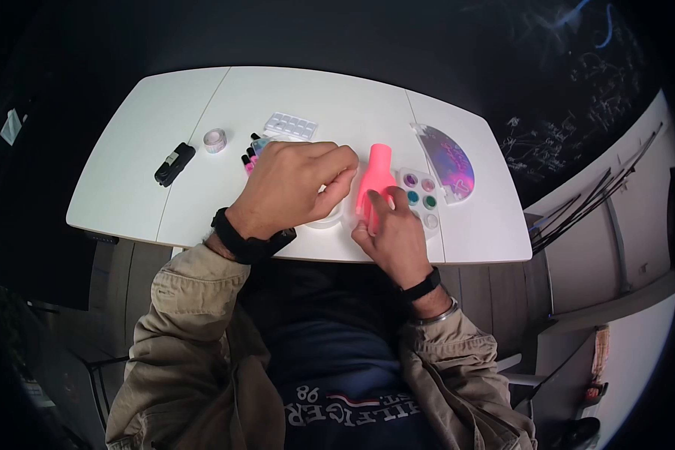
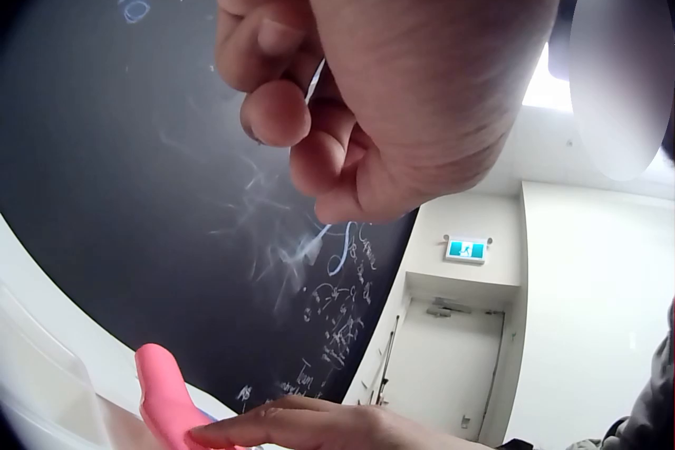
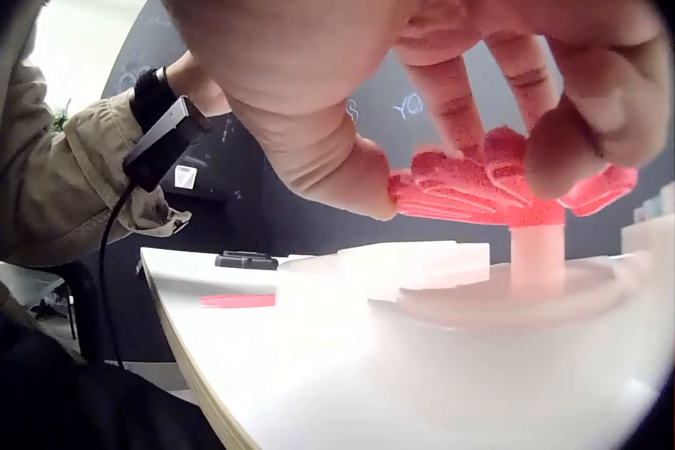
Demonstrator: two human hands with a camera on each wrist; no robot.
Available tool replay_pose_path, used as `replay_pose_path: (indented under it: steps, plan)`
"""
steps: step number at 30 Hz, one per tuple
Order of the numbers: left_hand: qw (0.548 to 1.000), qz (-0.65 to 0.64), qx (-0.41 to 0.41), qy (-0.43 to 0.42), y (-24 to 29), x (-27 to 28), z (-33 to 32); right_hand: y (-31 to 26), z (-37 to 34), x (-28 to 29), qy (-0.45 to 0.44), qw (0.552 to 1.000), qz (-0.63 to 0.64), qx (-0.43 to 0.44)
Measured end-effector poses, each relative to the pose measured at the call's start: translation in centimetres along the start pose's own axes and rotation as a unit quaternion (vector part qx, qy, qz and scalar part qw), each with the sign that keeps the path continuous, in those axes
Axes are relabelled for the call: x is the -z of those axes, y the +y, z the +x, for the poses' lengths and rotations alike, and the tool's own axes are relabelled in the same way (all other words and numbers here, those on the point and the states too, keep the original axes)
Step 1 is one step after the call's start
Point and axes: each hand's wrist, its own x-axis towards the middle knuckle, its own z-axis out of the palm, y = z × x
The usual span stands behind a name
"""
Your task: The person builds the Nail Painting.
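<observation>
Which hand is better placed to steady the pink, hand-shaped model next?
Right, I'd judge. The right hand has its thumb and fingers on the pink, hand-shaped model. The left hand is raised beside it, fingers curled, not touching it, so it would have to reach across first.

Dk wall [image 1: 277, 34] at 12 o'clock, chalk scribbles [image 1: 536, 142] at 2. Grey flr [image 1: 136, 271] at 8. L wrist view: door [image 2: 448, 368] at 5, exit sign [image 2: 466, 250] at 4
</observation>
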Motion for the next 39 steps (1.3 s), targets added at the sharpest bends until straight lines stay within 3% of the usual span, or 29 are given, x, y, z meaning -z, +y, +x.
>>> replay_pose_path:
  steps: [6,9,12,18,29,39]
  plan:
    - [1.000,-0.001,0.003,-0.010,0.3,0.1,0.1,0.0,0.2,0.0,-0.013,1.000,0.013,-0.013]
    - [1.000,-0.001,0.011,-0.017,0.5,0.1,0.1,0.3,0.0,-0.3,0.039,0.998,-0.001,0.046]
    - [1.000,0.007,0.018,-0.022,0.5,0.5,0.2,0.3,-0.2,-0.2,0.034,0.999,-0.001,0.039]
    - [0.997,-0.002,0.066,0.026,-0.7,2.7,0.6,0.6,-0.5,1.3,0.002,0.999,0.012,0.031]
    - [0.996,0.027,0.087,0.015,-2.6,4.2,-0.2,1.1,-2.6,6.5,0.146,0.967,0.191,0.089]
    - [0.983,0.094,0.142,0.074,-5.0,7.6,-1.5,3.5,-7.9,6.4,0.242,0.941,0.218,0.088]
